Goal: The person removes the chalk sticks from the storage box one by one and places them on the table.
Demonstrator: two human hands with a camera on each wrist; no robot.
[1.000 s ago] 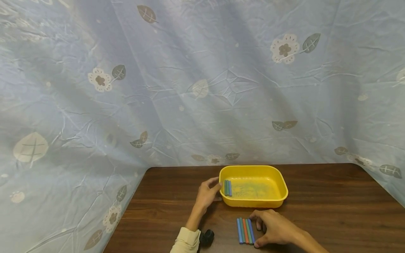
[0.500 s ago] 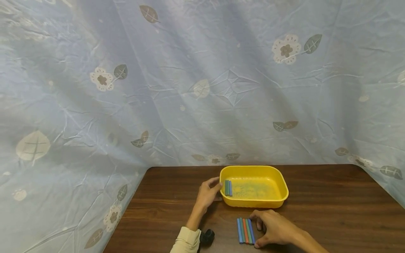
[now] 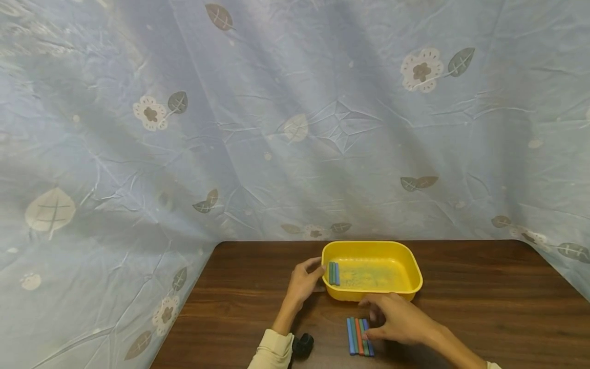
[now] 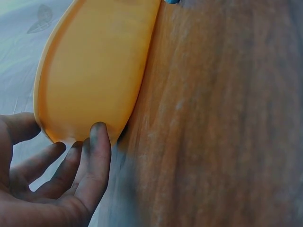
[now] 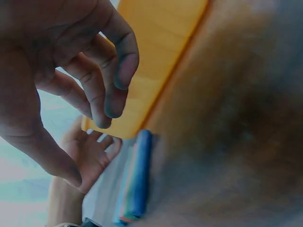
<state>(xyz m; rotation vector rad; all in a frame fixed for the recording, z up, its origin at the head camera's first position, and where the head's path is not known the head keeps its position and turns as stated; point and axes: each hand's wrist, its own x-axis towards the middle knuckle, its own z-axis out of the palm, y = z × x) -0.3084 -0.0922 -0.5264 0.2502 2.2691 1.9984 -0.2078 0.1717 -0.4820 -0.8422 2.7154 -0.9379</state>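
Note:
A row of several coloured chalk sticks (image 3: 356,336), blue, green and red, lies on the table in front of the yellow basin (image 3: 372,296). My right hand (image 3: 398,319) hovers over the row's right end with fingers bent and thumb apart, and nothing is between them in the right wrist view. Three chalk sticks (image 3: 334,273), green and blue, lie side by side against the basin's left inner wall. My left hand (image 3: 301,282) touches the basin's left end; in the left wrist view its dusty fingertips (image 4: 99,132) rest against the outer wall.
A small black object (image 3: 302,346) sits beside the left sleeve (image 3: 273,348). The brown wooden table (image 3: 484,287) extends to both sides. A pale patterned sheet (image 3: 276,128) hangs behind and at the left. Coloured dust marks the basin's floor.
My right hand has lifted off the right end of the chalk row and shifted slightly toward the basin, its thumb now over the sticks. My left hand stays at the basin.

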